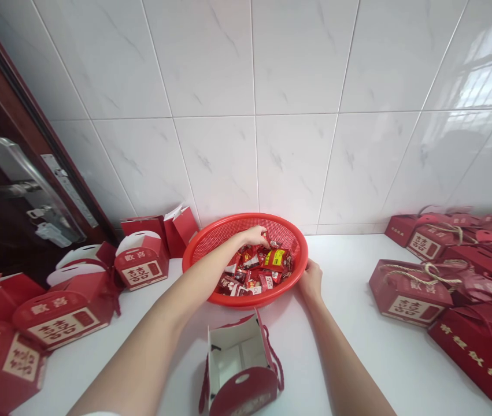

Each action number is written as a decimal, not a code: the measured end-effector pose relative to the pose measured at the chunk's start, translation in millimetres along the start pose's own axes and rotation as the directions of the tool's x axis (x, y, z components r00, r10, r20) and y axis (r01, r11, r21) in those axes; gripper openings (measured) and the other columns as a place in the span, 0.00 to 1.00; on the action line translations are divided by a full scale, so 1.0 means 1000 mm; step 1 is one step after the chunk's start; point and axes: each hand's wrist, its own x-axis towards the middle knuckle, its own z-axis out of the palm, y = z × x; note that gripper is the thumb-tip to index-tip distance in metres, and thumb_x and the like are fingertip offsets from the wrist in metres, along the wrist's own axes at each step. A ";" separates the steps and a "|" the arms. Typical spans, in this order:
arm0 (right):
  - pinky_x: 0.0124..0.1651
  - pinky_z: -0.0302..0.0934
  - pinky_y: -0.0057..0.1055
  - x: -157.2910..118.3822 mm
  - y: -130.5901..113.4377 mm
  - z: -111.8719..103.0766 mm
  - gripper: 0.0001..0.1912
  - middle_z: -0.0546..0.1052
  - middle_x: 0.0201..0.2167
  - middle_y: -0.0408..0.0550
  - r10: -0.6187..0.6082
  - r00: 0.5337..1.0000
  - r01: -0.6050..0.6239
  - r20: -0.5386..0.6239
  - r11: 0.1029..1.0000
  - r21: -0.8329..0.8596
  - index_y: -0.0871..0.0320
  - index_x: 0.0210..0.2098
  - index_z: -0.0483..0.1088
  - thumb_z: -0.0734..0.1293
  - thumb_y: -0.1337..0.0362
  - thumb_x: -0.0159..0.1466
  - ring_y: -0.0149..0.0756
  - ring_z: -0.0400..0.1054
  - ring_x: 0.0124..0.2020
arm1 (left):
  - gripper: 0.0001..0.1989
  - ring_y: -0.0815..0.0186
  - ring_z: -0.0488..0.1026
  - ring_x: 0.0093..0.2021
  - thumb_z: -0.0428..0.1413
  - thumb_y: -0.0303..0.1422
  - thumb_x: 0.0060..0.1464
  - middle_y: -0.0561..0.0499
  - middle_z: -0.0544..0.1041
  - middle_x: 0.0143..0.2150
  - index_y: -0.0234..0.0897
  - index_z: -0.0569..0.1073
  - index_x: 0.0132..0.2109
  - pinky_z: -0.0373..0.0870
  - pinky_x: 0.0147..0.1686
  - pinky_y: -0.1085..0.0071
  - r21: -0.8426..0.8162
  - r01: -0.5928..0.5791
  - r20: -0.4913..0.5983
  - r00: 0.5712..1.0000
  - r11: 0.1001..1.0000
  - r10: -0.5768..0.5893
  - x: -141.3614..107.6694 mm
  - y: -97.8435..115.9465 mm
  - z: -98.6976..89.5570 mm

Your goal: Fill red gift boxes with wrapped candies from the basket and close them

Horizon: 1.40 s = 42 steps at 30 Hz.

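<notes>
The left hand (255, 236) is among sweets (252, 260) in the basket (246, 301); the right hand (311, 280) is at its rim. I cannot tell either grip's closure. Leaning on the rim could tip the basket, spilling sweets.

Under your left fingers (261, 233) lie the sweets (252, 260) — a loose heap, mostly red wrappers, one partly yellow. The round red basket (246, 301) around them, its wall perforated, sits level against your right hand (312, 281). Nearer you than your fingers stands the box (232, 361) — open-topped, white inside, dark red outside, corded.
</notes>
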 end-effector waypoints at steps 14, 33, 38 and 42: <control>0.29 0.58 0.31 0.000 0.001 0.000 0.14 0.80 0.24 0.49 -0.005 1.000 0.005 -0.006 1.000 0.003 0.58 0.22 0.72 0.61 0.55 0.49 0.41 0.67 0.28 | 0.27 0.53 0.74 0.57 0.64 0.44 0.49 0.48 0.81 0.54 0.49 0.76 0.57 0.72 0.43 0.70 0.096 -0.038 0.017 0.999 0.995 0.036 0.000 0.006 -0.004; 0.31 0.59 0.32 0.001 0.001 0.000 0.15 0.81 0.27 0.50 0.005 1.000 -0.005 0.008 1.000 0.022 0.59 0.24 0.74 0.61 0.55 0.49 0.42 0.69 0.30 | 0.19 0.59 0.74 0.42 0.68 0.42 0.44 0.51 0.82 0.40 0.45 0.78 0.44 0.71 0.37 0.69 -0.058 -0.003 0.132 0.991 0.998 0.011 0.034 0.041 0.010; 0.30 0.58 0.32 0.001 0.003 0.000 0.14 0.80 0.25 0.48 0.009 1.000 -0.009 0.003 0.998 0.055 0.59 0.24 0.75 0.63 0.55 0.49 0.42 0.68 0.29 | 0.17 0.60 0.73 0.42 0.65 0.38 0.54 0.49 0.81 0.44 0.39 0.77 0.50 0.73 0.41 0.68 -0.179 -0.021 0.094 0.995 0.984 0.039 0.017 0.027 0.009; 0.29 0.57 0.31 -0.001 0.003 0.001 0.12 0.78 0.22 0.46 0.006 1.000 -0.004 -0.018 0.992 0.123 0.58 0.21 0.72 0.65 0.55 0.49 0.40 0.66 0.27 | 0.16 0.59 0.75 0.49 0.56 0.38 0.66 0.44 0.75 0.56 0.37 0.73 0.56 0.76 0.49 0.57 -0.207 -0.060 0.110 0.990 0.977 0.084 0.023 0.036 0.012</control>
